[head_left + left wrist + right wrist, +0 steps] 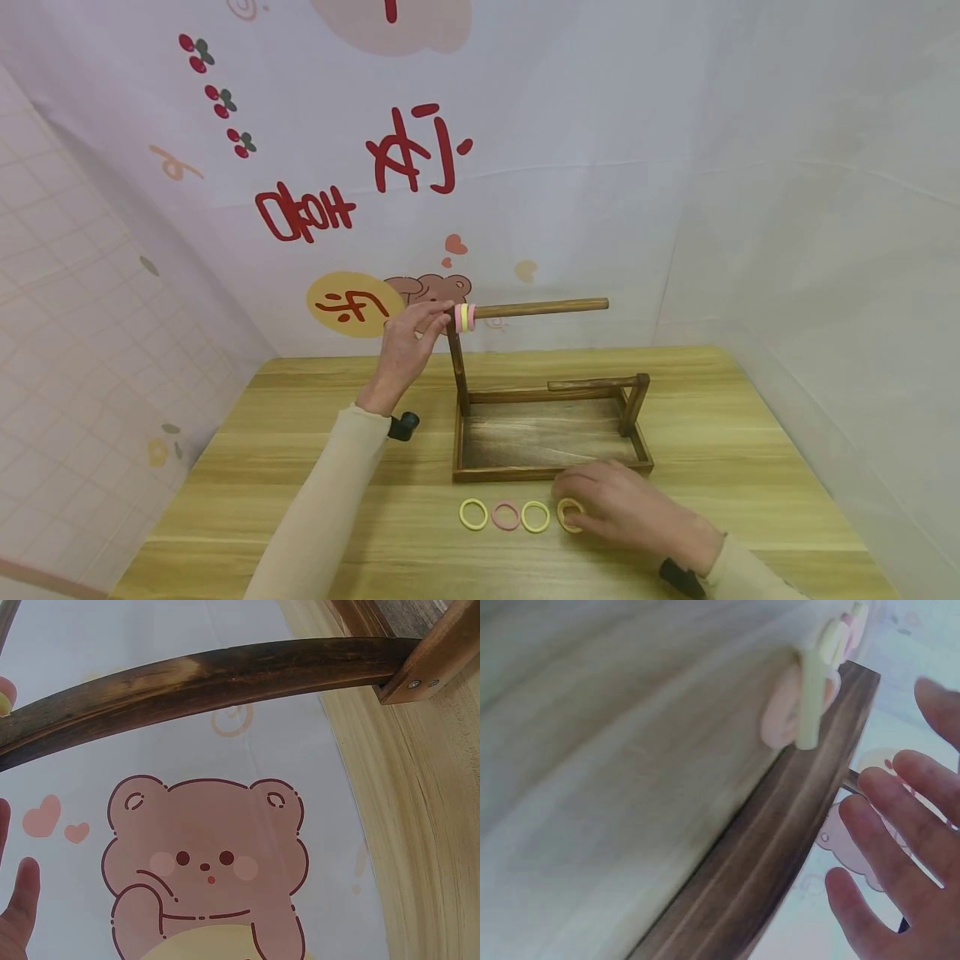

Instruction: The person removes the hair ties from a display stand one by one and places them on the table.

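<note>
My left hand is raised at the top of the tall post of a dark wooden stand, its fingertips right beside the rings on the upper bar. Those rings are pink and yellow, stacked at the bar's post end. In the left wrist view, the thumb shows apart from the curved post. Low over the table, my right hand overlaps a yellowish ring. Its fingers look spread in the right wrist view, with nothing between them.
Left of the right hand, a yellow ring, a pink ring and another yellow ring lie in a row on the table. The stand's tray has a shorter post with a lower bar. A printed wall sheet hangs behind.
</note>
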`<state>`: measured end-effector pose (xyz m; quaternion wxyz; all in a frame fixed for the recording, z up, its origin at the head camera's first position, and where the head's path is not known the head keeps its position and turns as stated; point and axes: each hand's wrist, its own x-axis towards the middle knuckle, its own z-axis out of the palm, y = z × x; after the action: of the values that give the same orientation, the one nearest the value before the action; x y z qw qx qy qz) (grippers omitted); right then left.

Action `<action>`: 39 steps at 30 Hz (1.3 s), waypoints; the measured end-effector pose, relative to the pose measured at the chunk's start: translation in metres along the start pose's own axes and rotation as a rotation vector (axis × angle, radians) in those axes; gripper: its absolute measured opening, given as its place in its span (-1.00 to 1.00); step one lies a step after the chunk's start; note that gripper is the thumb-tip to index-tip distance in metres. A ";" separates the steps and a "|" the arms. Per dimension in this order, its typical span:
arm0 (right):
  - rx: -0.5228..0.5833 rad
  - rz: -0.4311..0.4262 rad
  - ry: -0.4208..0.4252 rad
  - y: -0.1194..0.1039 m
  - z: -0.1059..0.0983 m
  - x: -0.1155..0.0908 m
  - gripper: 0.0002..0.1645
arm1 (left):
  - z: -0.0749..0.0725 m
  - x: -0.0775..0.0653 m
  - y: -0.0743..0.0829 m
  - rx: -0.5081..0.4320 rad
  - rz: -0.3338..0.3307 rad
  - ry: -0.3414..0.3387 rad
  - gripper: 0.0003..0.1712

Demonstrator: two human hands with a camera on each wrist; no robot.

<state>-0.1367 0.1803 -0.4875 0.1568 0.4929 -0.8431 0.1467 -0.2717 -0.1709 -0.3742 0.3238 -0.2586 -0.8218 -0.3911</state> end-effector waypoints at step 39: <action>0.074 -0.002 0.316 -0.005 -0.015 0.067 -0.50 | -0.002 0.000 0.003 0.006 -0.044 -0.024 -0.69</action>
<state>-0.1610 0.1316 -0.4459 0.2694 0.4700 -0.8014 0.2535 -0.2691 -0.1710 -0.3725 0.3059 -0.2441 -0.8323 -0.3926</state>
